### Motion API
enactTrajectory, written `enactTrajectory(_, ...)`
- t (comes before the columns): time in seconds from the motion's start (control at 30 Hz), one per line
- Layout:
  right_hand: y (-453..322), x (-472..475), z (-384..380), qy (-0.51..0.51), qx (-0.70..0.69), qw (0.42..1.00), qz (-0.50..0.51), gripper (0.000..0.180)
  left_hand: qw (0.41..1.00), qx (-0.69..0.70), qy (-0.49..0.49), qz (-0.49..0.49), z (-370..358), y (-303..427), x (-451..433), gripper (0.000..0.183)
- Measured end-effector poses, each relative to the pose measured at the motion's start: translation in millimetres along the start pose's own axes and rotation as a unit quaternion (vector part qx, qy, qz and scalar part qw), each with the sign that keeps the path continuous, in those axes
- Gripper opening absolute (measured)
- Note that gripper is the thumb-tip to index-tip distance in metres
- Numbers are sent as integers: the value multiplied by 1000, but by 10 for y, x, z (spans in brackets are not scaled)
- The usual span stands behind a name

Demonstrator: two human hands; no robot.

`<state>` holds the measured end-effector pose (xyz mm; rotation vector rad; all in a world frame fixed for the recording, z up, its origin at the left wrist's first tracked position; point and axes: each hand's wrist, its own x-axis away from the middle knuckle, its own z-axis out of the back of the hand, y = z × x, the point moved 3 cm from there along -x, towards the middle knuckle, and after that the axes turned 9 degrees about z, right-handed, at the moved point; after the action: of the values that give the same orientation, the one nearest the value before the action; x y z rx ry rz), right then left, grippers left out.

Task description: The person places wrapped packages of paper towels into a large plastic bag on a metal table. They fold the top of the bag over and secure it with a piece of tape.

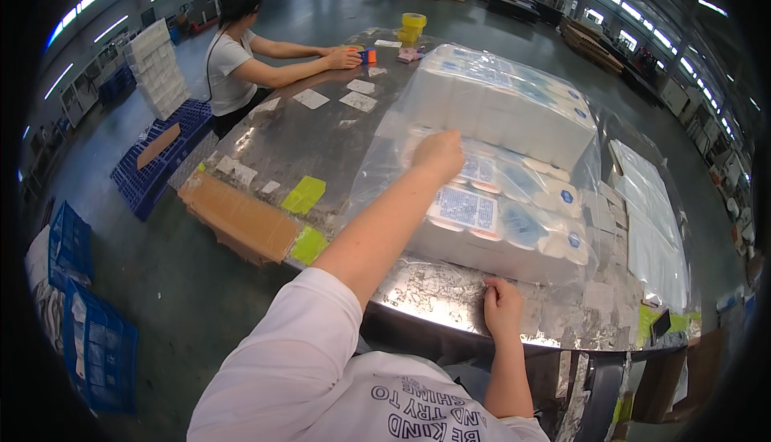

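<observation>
In front of me on the metal-topped table (397, 288) lies a large clear plastic bag (379, 165) around several white packs (530, 219) with blue print and printed panels. The packs at the back (500, 104) stand higher than the front ones. My left hand (438, 156) is closed in a fist over the packs, at the left part of the bag, and appears to grip its film. Near the table's front edge, my right hand (505, 306) has curled fingers just below the bag's near side. Whether it pinches any film cannot be made out.
Across the table a person (235, 62) holds an orange and blue tape dispenser (366, 55). Yellow tape rolls (413, 25) stand at the far corner. Brown cardboard (241, 216) covers the left edge. Flat plastic sheets (653, 225) lie right. Blue crates (99, 345) and a pallet (162, 152) stand left.
</observation>
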<state>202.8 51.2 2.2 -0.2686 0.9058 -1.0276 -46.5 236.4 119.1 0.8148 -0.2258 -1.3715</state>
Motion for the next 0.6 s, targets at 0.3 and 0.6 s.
enactTrajectory(0.3,88,27,-3,-20,-48,993,-103,18,999,-25,-18,-10,10,35,11,18)
enactTrajectory(0.6,97,48,-14,-13,-53,994,-99,18,1000,-20,-20,-8,1,13,12,18)
